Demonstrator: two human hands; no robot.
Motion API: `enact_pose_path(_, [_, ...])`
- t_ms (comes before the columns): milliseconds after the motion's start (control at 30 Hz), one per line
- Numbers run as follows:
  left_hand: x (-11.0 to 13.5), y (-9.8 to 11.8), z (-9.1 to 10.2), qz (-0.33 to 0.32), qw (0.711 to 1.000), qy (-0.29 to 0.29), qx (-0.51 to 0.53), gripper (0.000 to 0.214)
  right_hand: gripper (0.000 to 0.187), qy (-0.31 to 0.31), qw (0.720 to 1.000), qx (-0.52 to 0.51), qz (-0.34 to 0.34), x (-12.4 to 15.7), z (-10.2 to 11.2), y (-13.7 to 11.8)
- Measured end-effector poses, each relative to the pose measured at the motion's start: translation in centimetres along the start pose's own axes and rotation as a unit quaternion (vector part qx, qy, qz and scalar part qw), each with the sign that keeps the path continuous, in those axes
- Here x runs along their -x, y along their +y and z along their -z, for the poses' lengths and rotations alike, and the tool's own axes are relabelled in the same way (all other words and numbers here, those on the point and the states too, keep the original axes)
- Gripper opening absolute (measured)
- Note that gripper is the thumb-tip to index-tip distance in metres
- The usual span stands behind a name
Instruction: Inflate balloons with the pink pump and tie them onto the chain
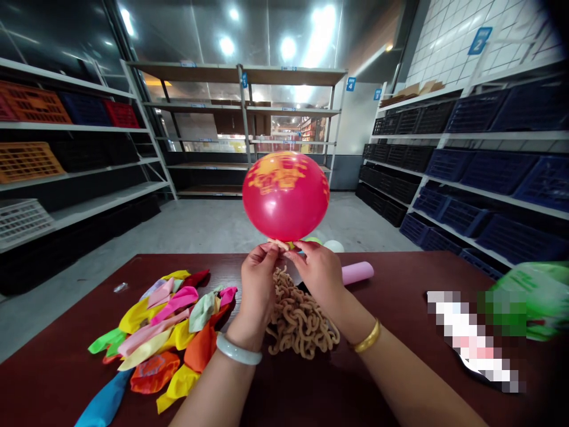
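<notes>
An inflated red balloon point(287, 196) with yellow print stands upright above the table's far edge. At its neck, my left hand point(261, 279) and my right hand point(317, 270) are both closed, thumbs and fingertips pinching. A short beige strand point(279, 244) shows between the fingertips, against the underside of the balloon; how it runs round the neck is hidden. Under my hands lies a tangled heap of beige, rope-like strands point(302, 323). Left of my left wrist, several limp balloons point(178, 332) in many colours are spread out.
A pink cylinder point(358, 273) lies behind my right hand on the dark red table point(377, 367). A blurred flat object point(473, 344) and a green plastic bag point(537, 296) are at the right. Shelves with crates point(493, 169) stand beyond.
</notes>
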State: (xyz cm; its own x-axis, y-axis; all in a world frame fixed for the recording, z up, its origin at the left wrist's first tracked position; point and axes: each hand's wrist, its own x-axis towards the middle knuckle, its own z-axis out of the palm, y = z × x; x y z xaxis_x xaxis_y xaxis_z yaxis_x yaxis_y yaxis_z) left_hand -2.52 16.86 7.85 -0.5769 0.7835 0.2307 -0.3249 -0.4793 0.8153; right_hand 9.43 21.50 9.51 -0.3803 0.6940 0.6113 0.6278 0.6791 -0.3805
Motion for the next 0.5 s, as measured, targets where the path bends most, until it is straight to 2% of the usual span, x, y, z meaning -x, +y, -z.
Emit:
enact_pose_path(167, [-0.2, 0.3, -0.3, 0.066, 0.996, 0.019, 0.06, 0.027, 0.024, -0.032, 0.989, -0.142, -0.023, -0.7, -0.9, 1.1])
enact_pose_path(333, [0.0, -0.8, -0.4, 0.057, 0.998, 0.021, 0.022, 0.028, 0.011, 0.0, 0.988, -0.153, -0.022, -0.7, -1.1, 1.0])
enact_pose_path(400, [-0.1, -1.5, -0.2, 0.042, 0.999, 0.002, -0.014, 0.027, 0.012, -0.004, 0.987, -0.162, -0.015, -0.8, -1.1, 1.0])
enact_pose_path(500, [-0.2, -2.2, 0.1, 0.039, 0.996, -0.054, -0.057, 0.026, 0.017, -0.033, 0.979, -0.195, -0.045, -1.0, -1.2, 1.1])
